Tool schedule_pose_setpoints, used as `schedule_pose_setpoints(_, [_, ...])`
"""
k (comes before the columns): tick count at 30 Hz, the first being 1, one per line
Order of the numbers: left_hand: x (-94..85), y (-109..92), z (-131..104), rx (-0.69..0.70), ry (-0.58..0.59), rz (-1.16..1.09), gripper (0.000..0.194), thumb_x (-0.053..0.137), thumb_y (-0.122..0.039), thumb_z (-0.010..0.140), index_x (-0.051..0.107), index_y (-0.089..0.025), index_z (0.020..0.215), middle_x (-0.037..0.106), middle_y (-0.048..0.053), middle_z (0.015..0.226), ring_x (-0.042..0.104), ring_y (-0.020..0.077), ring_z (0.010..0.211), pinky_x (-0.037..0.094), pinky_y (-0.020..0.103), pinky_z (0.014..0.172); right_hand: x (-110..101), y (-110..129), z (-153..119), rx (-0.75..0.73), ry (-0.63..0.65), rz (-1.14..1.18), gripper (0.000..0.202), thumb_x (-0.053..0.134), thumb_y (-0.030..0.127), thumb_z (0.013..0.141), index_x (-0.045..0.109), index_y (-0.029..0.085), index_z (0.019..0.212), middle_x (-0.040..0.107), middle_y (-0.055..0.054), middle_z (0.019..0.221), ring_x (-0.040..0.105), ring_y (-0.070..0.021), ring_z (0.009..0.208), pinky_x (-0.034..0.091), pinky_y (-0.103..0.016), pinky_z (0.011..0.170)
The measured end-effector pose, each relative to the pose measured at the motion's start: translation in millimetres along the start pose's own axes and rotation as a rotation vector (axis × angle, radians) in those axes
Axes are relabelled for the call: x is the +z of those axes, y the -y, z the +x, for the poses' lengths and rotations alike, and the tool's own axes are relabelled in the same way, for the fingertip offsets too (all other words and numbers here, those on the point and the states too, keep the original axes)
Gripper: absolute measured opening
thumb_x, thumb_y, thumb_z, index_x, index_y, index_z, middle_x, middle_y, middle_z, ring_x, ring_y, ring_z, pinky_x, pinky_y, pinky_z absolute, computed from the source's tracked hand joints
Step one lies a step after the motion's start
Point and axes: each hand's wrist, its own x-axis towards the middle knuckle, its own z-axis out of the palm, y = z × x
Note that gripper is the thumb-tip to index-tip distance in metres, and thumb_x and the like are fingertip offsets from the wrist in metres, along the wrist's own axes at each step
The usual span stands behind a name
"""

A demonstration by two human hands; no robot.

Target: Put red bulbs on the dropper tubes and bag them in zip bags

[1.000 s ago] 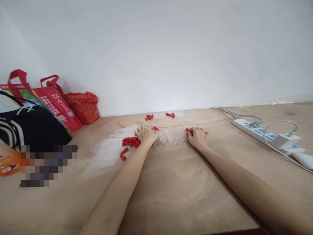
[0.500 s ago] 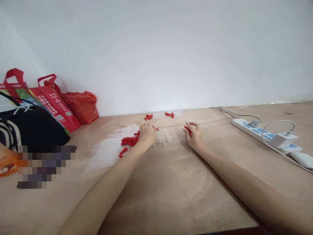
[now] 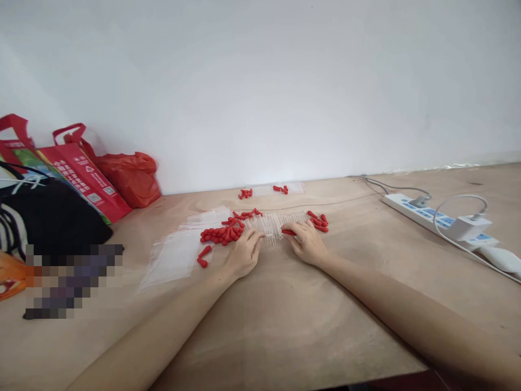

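My left hand (image 3: 245,252) is closed, pinching the end of a thin clear dropper tube (image 3: 267,235) that points to the right. Facing it, my right hand (image 3: 306,242) is closed on a red rubber dropper bulb (image 3: 288,232), its narrow end towards the tube. A small gap seems to lie between the two. Just beyond both hands, many clear tubes (image 3: 266,221) lie side by side in a row. Left of the row is a pile of red bulbs (image 3: 222,234), and several more bulbs (image 3: 319,222) lie at its right end.
Clear zip bags (image 3: 173,260) lie flat at left, with two red bulbs (image 3: 204,252) beside them. Near the wall is another bag (image 3: 295,188) with red bulbs around it. Shopping bags (image 3: 81,176) stand far left. A power strip (image 3: 423,214) with cables lies right.
My left hand has drawn back from the far side of the row, now with a tube in its fingers. My right hand has moved left with its bulb, uncovering the bulbs at the right end.
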Motion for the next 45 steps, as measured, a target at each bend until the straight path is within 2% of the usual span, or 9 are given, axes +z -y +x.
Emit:
schedule_pose_setpoints(4, [-1.4, -0.9, -0.2, 0.016, -0.012, -0.027, 0.021, 0.034, -0.020, 0.088, 0.055, -0.017, 0.090, 0.052, 0.004, 0.083, 0.052, 0.0153, 0.079, 0.044, 0.027, 0.074, 1.9, -0.5, -1.6, 0.016, -0.019, 0.076, 0.019, 0.044, 0.025, 0.084, 0.054, 0.018, 0.099, 0.064, -0.006, 0.087, 0.055, -0.0178, 0.080, 0.037, -0.031, 0.071])
schedule_pose_setpoints(7, [-0.3, 0.3, -1.0, 0.007, -0.019, -0.050, 0.022, 0.035, -0.020, 0.088, 0.056, -0.017, 0.092, 0.053, 0.005, 0.084, 0.052, 0.0152, 0.079, 0.044, 0.028, 0.075, 3.0, -2.5, -1.7, -0.040, 0.000, 0.143, 0.018, 0.042, 0.024, 0.085, 0.056, 0.019, 0.094, 0.062, -0.006, 0.089, 0.055, -0.0165, 0.083, 0.040, -0.030, 0.072])
schedule_pose_setpoints(15, [1.5, 0.7, -0.9, 0.038, -0.025, -0.082, 0.023, 0.036, -0.022, 0.088, 0.058, -0.018, 0.093, 0.054, 0.005, 0.085, 0.053, 0.0145, 0.078, 0.045, 0.028, 0.073, 5.4, -2.5, -1.5, -0.087, 0.035, 0.145, 0.021, 0.043, 0.025, 0.085, 0.059, 0.020, 0.097, 0.059, -0.006, 0.086, 0.055, -0.0156, 0.079, 0.043, -0.030, 0.071])
schedule_pose_setpoints(22, [3.5, 4.7, -0.8, 0.095, -0.021, -0.057, 0.021, 0.041, -0.020, 0.086, 0.062, -0.019, 0.093, 0.063, 0.004, 0.083, 0.054, 0.0164, 0.079, 0.045, 0.030, 0.074, 4.1, -1.0, -2.1, -0.123, 0.059, 0.203, 0.022, 0.043, 0.023, 0.084, 0.059, 0.020, 0.099, 0.059, -0.006, 0.087, 0.055, -0.0153, 0.078, 0.044, -0.029, 0.071])
schedule_pose_setpoints(26, [4.1, 7.4, -2.2, 0.103, 0.006, -0.037, 0.023, 0.041, -0.021, 0.086, 0.062, -0.021, 0.097, 0.064, 0.004, 0.085, 0.056, 0.0159, 0.078, 0.046, 0.029, 0.071, 3.1, -0.1, -2.2, -0.141, 0.070, 0.235, 0.023, 0.041, 0.023, 0.085, 0.058, 0.020, 0.101, 0.058, -0.006, 0.086, 0.055, -0.0148, 0.077, 0.045, -0.028, 0.070])
schedule_pose_setpoints(32, [3.8, 6.2, -2.8, 0.077, -0.036, -0.040, 0.024, 0.041, -0.022, 0.087, 0.061, -0.018, 0.098, 0.063, 0.005, 0.084, 0.057, 0.0153, 0.077, 0.046, 0.027, 0.070, 3.8, -2.3, -1.6, -0.072, 0.047, 0.212, 0.022, 0.043, 0.024, 0.084, 0.059, 0.018, 0.098, 0.060, -0.006, 0.084, 0.055, -0.0159, 0.078, 0.044, -0.029, 0.071])
schedule_pose_setpoints(39, [3.8, 4.5, -2.8, 0.145, -0.035, -0.050, 0.023, 0.041, -0.023, 0.087, 0.061, -0.019, 0.098, 0.063, 0.003, 0.084, 0.057, 0.0138, 0.076, 0.047, 0.026, 0.068, 1.0, -0.2, -0.5, -0.142, 0.078, 0.287, 0.021, 0.044, 0.020, 0.083, 0.060, 0.019, 0.097, 0.061, -0.005, 0.082, 0.055, -0.0145, 0.075, 0.043, -0.027, 0.069])
schedule_pose_setpoints(45, [3.9, 5.9, -2.7, 0.157, -0.065, -0.050, 0.023, 0.042, -0.022, 0.087, 0.061, -0.017, 0.098, 0.063, 0.004, 0.085, 0.058, 0.0141, 0.076, 0.047, 0.026, 0.069, 1.4, -2.3, -1.1, -0.120, 0.078, 0.254, 0.019, 0.047, 0.021, 0.083, 0.060, 0.020, 0.097, 0.062, -0.005, 0.083, 0.056, -0.0151, 0.077, 0.039, -0.029, 0.071])
